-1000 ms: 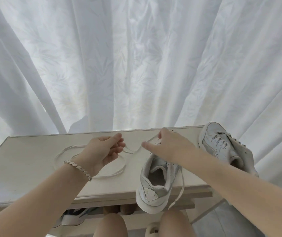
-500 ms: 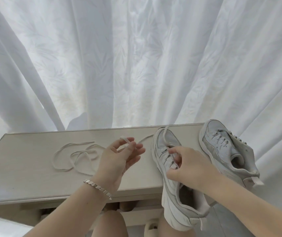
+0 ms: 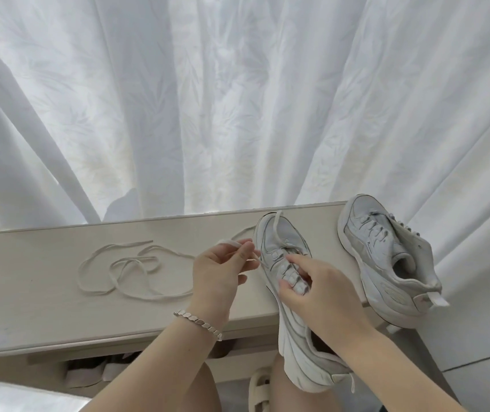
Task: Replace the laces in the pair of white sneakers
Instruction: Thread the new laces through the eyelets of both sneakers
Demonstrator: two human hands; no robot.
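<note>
Across bench [image 3: 44, 292] edge, sneaker [image 3: 279, 236] toe pointing away, left hand [image 3: 217, 278] seemingly pinching lace [image 3: 228, 242]

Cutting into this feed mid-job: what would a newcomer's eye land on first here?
The two hands at centre draw the eye: the left hand pinches a lace end, while the right hand grips the lacing of the near sneaker, which has its toe on the table and its heel past the edge. Left of them a loose lace lies coiled on the tabletop. The second sneaker, laced, sits at the table's right end.
</note>
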